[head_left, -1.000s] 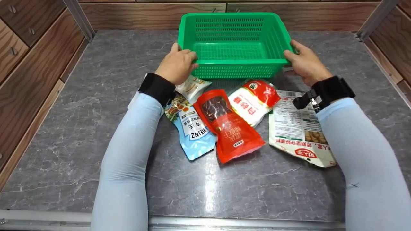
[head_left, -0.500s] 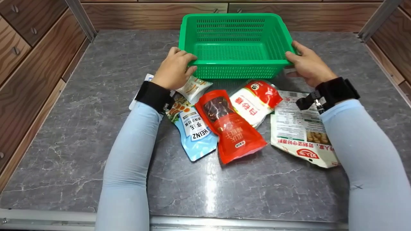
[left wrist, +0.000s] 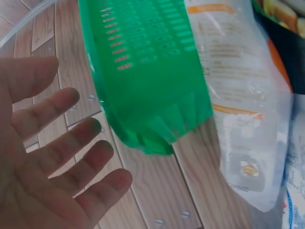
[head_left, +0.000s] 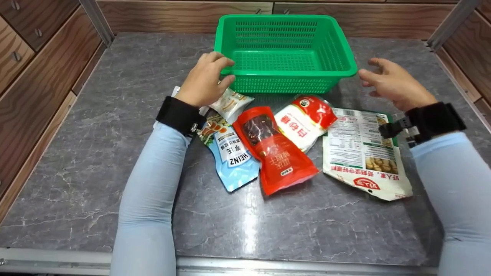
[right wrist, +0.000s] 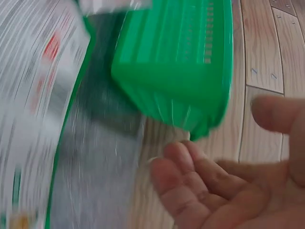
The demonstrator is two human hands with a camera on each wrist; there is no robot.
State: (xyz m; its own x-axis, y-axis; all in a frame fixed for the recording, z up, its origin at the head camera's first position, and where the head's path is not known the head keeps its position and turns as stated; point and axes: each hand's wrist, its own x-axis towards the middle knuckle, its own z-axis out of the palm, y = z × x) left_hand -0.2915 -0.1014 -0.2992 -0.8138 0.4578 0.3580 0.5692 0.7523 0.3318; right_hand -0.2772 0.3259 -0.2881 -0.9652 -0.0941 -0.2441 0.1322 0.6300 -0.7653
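A green plastic basket stands at the back of the grey table with nothing in it. My left hand is beside its front left corner; in the left wrist view the fingers are spread apart, holding nothing. Off the basket's right end, a small gap away, my right hand has its fingers relaxed. Below the left hand lie a small clear-and-white packet and a blue Heinz pouch. A red pouch with a window overlaps a red-and-white sugar bag.
A large white-and-green pouch lies face down right of the sugar bag, under the right wrist. Another white packet is mostly hidden behind the left wrist. Wood-patterned panels border the table at the back and sides.
My right hand has let go of the basket's right corner and moved to the right. The left hand's fingers have loosened from the left corner. Basket and packets stay put.
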